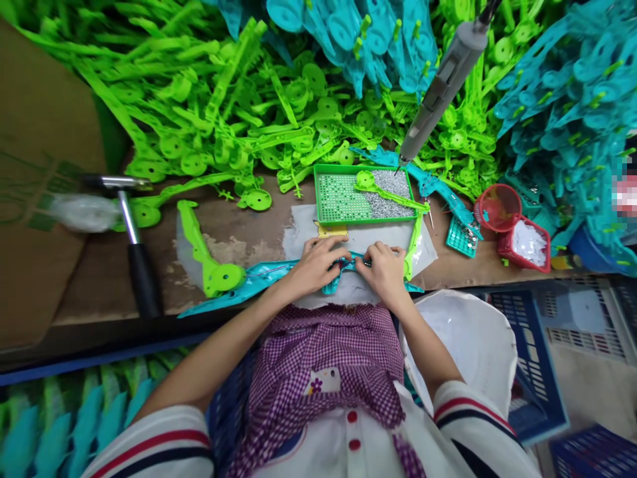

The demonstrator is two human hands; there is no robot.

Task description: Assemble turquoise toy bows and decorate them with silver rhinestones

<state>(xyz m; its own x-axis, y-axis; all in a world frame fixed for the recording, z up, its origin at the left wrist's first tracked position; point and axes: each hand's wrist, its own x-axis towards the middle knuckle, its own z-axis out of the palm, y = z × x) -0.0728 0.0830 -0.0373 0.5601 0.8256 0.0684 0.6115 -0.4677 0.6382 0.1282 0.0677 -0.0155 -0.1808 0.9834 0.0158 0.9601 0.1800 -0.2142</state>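
A long blue plastic part (271, 271) lies along the front of the bench, with a bright green plastic arm (225, 277) at its left end. My left hand (318, 265) grips the part near its middle, fingers curled over it. Close beside it, my right hand (385, 269) pinches the same part, thumb and fingers pressed together. Small dark or red bits show between the hands, too small to name. Another green plastic piece (414, 245) stands just right of my right hand. Behind the hands is a green tray (318, 199) of small metal screws, with a green arm across it.
An electric screwdriver (442, 93) hangs tip-down above the tray. A hammer (132, 232) lies left, beside a cardboard box (40, 186). Red containers (502, 206) stand right. Heaps of green parts (199, 113) and blue parts (572, 99) fill the back. A white bucket (468, 338) sits below the edge.
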